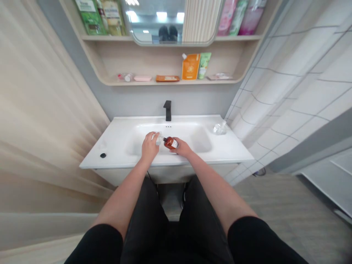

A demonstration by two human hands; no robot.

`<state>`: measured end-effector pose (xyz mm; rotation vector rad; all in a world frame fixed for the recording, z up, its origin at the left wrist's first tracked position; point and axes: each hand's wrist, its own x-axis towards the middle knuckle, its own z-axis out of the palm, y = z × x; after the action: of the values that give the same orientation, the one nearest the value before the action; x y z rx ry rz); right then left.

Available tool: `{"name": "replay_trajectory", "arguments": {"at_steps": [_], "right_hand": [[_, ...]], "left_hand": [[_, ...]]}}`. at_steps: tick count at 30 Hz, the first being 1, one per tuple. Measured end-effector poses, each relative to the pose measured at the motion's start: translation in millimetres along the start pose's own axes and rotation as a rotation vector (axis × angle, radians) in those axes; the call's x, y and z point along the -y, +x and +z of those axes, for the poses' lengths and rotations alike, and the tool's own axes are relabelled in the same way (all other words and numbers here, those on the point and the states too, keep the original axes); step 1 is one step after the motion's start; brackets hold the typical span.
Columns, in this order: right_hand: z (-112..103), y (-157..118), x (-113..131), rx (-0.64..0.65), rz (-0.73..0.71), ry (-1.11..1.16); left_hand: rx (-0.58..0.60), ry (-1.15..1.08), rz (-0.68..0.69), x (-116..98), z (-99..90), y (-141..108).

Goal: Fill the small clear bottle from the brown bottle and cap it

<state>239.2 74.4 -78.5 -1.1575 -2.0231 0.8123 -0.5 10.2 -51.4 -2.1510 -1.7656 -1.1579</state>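
Observation:
Over the white sink basin (196,137), my right hand (181,146) is wrapped round an amber bottle (169,143) with a white label. The bottle lies tipped on its side, its dark neck pointing left. Closed around a small clear bottle (158,139) is my left hand (150,146). The mouths of the two bottles meet or nearly meet; whether they touch I cannot tell. On the left of the countertop lies a small round black cap (103,155).
A black faucet (168,111) rises behind the basin. A clear plastic item (220,128) sits at the countertop's right. Above, a shelf (154,83) holds an orange pouch (190,66), a green tube (204,65) and soap-like boxes. A mirror (156,22) hangs over it; a curtain (41,110) is at left.

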Motion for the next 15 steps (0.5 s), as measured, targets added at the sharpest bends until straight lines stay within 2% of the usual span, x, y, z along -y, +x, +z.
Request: {"name": "replay_trajectory", "arguments": {"at_steps": [15], "right_hand": [[-0.4,-1.4,-0.8,0.012,-0.026,0.032]], "left_hand": [[-0.006,0.019,0.022,-0.2,-0.5,-0.8]]}}
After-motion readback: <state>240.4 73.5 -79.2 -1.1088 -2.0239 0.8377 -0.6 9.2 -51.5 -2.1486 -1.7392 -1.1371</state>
